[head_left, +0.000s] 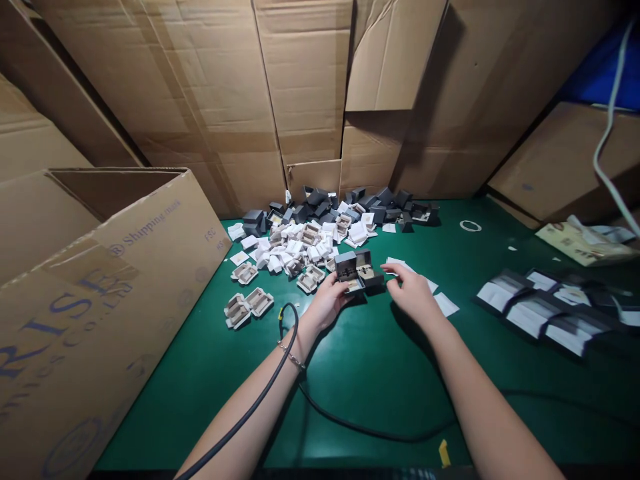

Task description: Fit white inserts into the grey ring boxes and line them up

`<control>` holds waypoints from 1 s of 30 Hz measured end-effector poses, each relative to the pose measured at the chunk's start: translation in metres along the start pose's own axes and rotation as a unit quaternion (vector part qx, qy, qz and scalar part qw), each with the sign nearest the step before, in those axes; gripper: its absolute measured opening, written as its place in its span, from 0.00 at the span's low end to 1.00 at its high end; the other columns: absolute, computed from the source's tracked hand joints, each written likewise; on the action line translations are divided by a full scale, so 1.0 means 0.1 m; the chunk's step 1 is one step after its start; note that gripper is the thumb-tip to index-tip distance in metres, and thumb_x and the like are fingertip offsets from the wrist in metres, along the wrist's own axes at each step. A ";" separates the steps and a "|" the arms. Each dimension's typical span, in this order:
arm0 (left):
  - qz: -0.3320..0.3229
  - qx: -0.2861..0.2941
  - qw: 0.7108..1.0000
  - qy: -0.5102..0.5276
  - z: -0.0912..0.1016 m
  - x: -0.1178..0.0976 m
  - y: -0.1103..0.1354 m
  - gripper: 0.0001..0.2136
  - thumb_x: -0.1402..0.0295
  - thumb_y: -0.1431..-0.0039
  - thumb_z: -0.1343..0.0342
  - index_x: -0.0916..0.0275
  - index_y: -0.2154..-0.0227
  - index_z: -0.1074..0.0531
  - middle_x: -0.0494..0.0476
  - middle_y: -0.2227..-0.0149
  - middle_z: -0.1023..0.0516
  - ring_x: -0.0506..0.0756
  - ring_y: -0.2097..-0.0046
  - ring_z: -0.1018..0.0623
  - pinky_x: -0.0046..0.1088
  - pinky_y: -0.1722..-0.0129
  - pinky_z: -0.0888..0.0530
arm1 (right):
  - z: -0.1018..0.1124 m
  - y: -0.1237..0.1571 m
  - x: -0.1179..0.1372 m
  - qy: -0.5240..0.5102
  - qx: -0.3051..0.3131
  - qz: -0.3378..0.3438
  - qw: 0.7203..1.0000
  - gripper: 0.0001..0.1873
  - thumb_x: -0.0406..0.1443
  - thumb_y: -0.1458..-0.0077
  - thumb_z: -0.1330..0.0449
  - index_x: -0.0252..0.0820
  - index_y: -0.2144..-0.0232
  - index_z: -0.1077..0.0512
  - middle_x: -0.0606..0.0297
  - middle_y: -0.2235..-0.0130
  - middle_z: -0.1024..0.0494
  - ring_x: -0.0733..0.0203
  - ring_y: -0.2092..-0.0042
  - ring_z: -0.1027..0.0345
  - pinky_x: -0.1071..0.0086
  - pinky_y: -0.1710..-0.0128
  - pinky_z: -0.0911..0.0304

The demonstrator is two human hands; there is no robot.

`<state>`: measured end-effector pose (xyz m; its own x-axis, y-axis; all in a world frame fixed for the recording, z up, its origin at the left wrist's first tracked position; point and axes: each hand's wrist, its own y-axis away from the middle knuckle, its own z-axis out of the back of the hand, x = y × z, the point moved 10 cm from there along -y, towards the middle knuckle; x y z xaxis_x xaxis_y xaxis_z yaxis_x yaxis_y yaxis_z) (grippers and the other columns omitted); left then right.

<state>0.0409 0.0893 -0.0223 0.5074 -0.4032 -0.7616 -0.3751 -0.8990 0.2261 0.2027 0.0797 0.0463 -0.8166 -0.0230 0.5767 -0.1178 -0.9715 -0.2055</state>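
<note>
My left hand grips a small dark grey box that stands open above the green table, with a pale insert showing inside. My right hand hovers just right of the box, fingers curled loosely and apart, holding nothing I can see. Small white cards lie on the table under and beside the right hand. Behind the box is a heap of white inserts and dark grey boxes.
A large cardboard carton stands open at the left. Cardboard sheets wall the back. Flat dark trays with white cards lie at the right. A black cable crosses the table and my left arm. A white ring lies far right.
</note>
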 end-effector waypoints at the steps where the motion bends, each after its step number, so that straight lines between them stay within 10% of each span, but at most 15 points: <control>1: 0.007 -0.002 1.000 0.003 0.00 0.00 0.00 0.15 0.75 0.53 0.42 0.61 0.60 0.29 0.55 0.60 0.22 0.50 0.62 0.23 0.24 0.62 0.28 | 0.08 -0.02 -0.09 0.036 -0.027 -0.023 0.999 0.21 0.30 0.50 0.50 0.40 0.55 0.26 0.56 0.55 0.23 0.54 0.58 0.29 0.63 0.58 0.35; 7: 0.005 -0.021 0.999 0.032 0.05 -0.02 0.03 0.13 0.76 0.52 0.43 0.62 0.61 0.29 0.53 0.63 0.23 0.47 0.67 0.24 0.21 0.67 0.28 | 0.16 -0.04 -0.51 0.205 -0.012 -0.118 0.972 0.21 0.40 0.46 0.46 0.38 0.53 0.27 0.49 0.50 0.28 0.42 0.51 0.34 0.55 0.57 0.39; 18: 0.007 -0.052 0.995 0.083 0.13 0.00 0.03 0.10 0.77 0.53 0.44 0.61 0.66 0.32 0.50 0.69 0.24 0.47 0.69 0.25 0.21 0.68 0.27 | 0.20 -0.02 -0.49 0.211 -0.016 -0.133 0.968 0.16 0.38 0.46 0.49 0.40 0.61 0.25 0.54 0.57 0.23 0.49 0.57 0.31 0.60 0.59 0.43; 25: 0.015 -0.057 0.994 0.094 0.16 0.04 0.01 0.05 0.76 0.52 0.43 0.63 0.73 0.32 0.50 0.73 0.25 0.46 0.71 0.25 0.20 0.67 0.26 | 0.50 0.08 -0.54 -0.049 -0.183 -0.188 0.964 0.12 0.41 0.51 0.45 0.41 0.69 0.28 0.58 0.71 0.23 0.58 0.70 0.32 0.68 0.73 0.43; 30: 0.023 -0.079 0.993 0.085 0.22 0.08 0.01 0.04 0.74 0.52 0.41 0.64 0.72 0.31 0.51 0.72 0.24 0.46 0.71 0.25 0.20 0.69 0.26 | 0.11 0.04 -0.40 -0.417 -0.112 -0.190 0.881 0.16 0.47 0.59 0.40 0.41 0.71 0.32 0.70 0.82 0.32 0.67 0.82 0.40 0.74 0.84 0.48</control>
<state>0.0277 0.0895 -0.0413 0.6216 -0.4559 -0.6370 -0.2817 -0.8889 0.3612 0.2413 0.0747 0.0307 -0.0047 0.0374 0.9993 -0.4790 -0.8773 0.0306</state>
